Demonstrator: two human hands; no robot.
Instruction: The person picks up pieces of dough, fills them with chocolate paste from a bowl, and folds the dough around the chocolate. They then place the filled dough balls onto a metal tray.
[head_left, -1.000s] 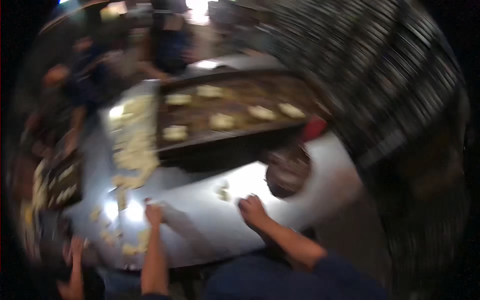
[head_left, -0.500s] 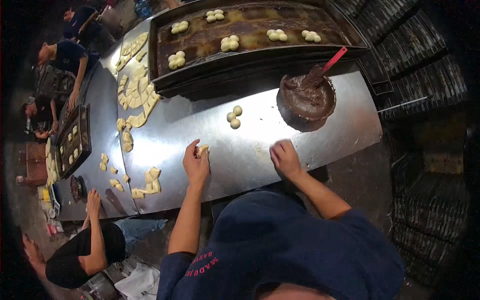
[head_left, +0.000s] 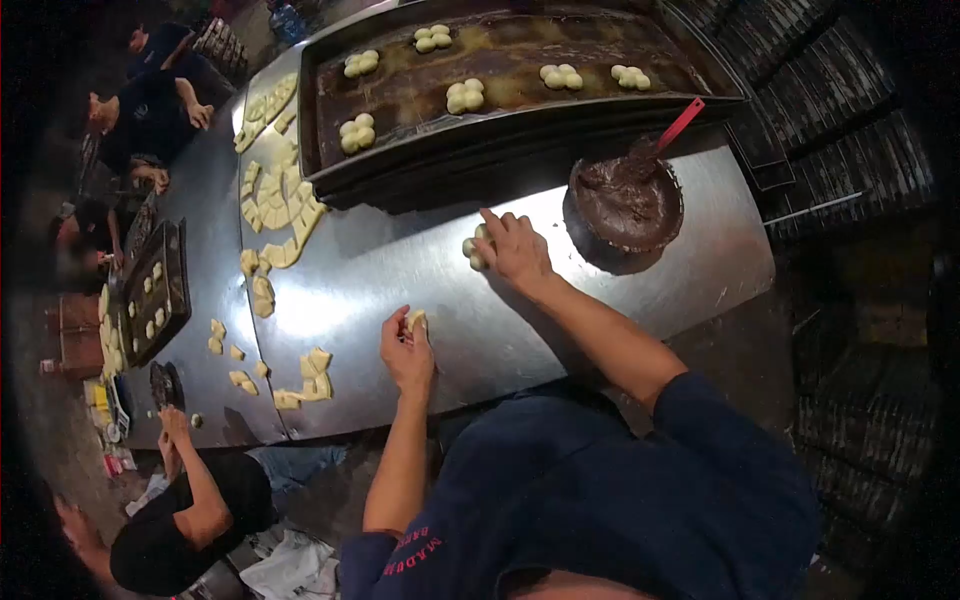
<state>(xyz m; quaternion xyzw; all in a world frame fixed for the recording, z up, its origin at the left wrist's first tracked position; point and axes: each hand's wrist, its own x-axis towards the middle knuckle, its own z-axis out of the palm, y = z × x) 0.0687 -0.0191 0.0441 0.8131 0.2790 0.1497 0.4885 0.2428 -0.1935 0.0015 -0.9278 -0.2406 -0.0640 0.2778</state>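
My left hand (head_left: 408,352) is just above the near part of the metal table, its thumb and fingers closed around a piece of pale dough (head_left: 415,319). Further forward, my right hand (head_left: 521,256) reaches over a small cluster of round dough balls (head_left: 473,252). Its fingers curl at the right side of the cluster and touch it, partly hiding the balls. To the right of that hand stands a round pan of dark brown paste (head_left: 625,205), with a red-handled spatula (head_left: 681,126) stuck in it.
A large dark baking tray (head_left: 400,175) with several dough clusters lies at the far side. Cut dough pieces (head_left: 275,205) spread over the metal table (head_left: 350,270) to the left. Co-workers sit and stand at the left, by a smaller tray (head_left: 178,290). Stacked trays (head_left: 830,110) rise at the right.
My right hand has moved forward and left from the near part of the table to the dough balls. My left hand still grips its dough piece. The view has shifted slightly.
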